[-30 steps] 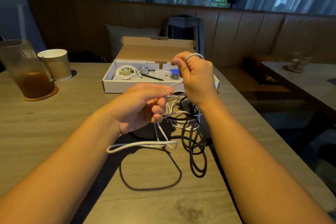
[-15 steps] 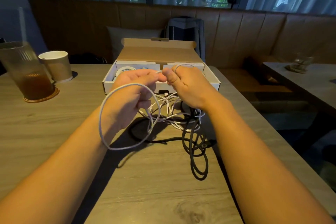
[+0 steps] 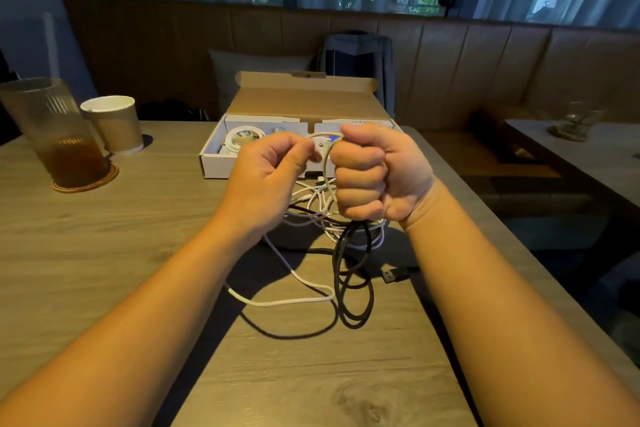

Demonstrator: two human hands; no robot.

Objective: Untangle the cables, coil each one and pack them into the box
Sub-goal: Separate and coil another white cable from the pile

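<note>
Wood-grain desk (image 3: pixel 104 253) fronts a padded brown bench (image 3: pixel 485 55), open box (image 3: pixel 214 165) at centre; above the tangle (image 3: pixel 313 199), left hand (image 3: pixel 266 177) pinches and right hand (image 3: pixel 377 173) fists the white cable (image 3: pixel 325 166).

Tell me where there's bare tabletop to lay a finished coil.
Free: the table on the left, bordered by the coaster, the box and the left forearm; the near strip below the black cable loops. Crowded: in front of the box, where the white cable tangles with it.

The person's left hand (image 3: pixel 273 172) and right hand (image 3: pixel 375 177) are bare, as are both forearms (image 3: pixel 156 308) to the frame's edge.
</note>
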